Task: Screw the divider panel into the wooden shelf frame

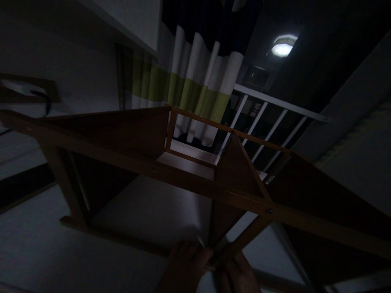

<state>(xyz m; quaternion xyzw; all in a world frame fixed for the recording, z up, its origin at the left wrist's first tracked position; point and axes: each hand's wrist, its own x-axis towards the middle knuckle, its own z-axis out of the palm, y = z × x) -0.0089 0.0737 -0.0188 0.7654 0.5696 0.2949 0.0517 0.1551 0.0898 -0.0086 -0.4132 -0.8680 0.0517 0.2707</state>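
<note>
Nearest the camera, at the bottom edge of the dim view, the person's 2 hands met at the foot of a wooden frame (183, 179). The left hand (183, 266) had its fingers curled shut, its grip closed on a slim pale rod (200, 241) whose tip stuck up just above the knuckles. Whether it was a driver or a key could not be told. The right hand (238, 274) lay just beside it, touching or nearly touching the same spot, but the dark hid how far its grip was open.

Both hands sat where the lower rail (122, 238) met the upright panel (235, 171). The step in hand looked like work on that 1 joint, perhaps a fastener there, though none could be seen. A next move at that joint would call for feel more than sight, with the rod held square and the right hand steadying the wood against it.

Above the hands, the long top rail (152, 169) crossed the view at a slant, with 1 screw head (269, 211) already seated in it. The frame stood on a pale floor (45, 244). Well beyond it hung a curtain (195, 81) banded white, green and dark, with a white railing (275, 106) beside it and a lit ceiling lamp (282, 47) farthest off.
</note>
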